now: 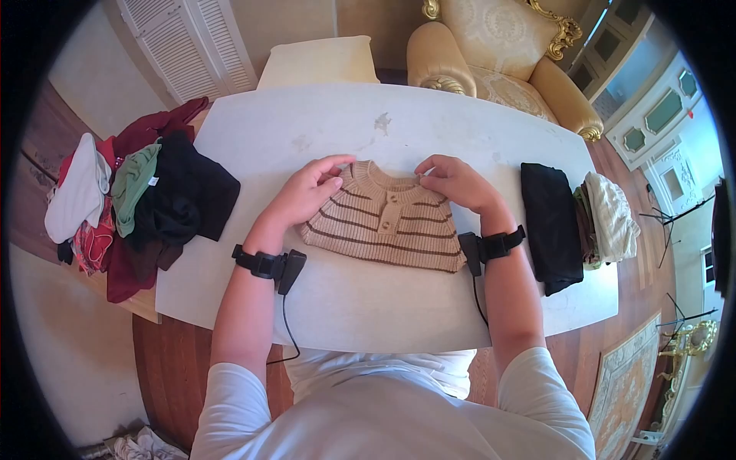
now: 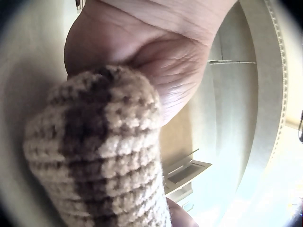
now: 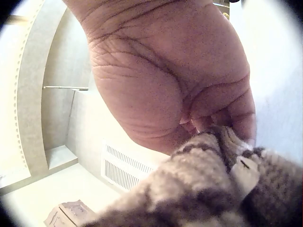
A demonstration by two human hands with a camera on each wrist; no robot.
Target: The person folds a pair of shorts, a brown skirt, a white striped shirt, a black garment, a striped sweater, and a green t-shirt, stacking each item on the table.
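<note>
A beige knitted sweater point(image 1: 376, 218) with brown stripes lies folded at the middle of the table, its collar away from the body and two buttons showing at the front. At its left shoulder my left hand point(image 1: 310, 189) pinches the knit between thumb and fingers. On the other side of the collar, my right hand point(image 1: 462, 186) grips the right shoulder. Close up in the left wrist view, the striped knit point(image 2: 109, 151) covers the fingertips. The right wrist view has curled fingers point(image 3: 227, 113) at the knit edge, beside a small pale tag point(image 3: 246, 175).
A loose heap of clothes point(image 1: 188, 195), red, white, green and black, lies at the table's left end. On the right are folded black clothing point(image 1: 550, 230) and a small stack topped by a cream garment point(image 1: 611, 218). Beyond the white table point(image 1: 307, 123) stands a gold armchair point(image 1: 498, 46).
</note>
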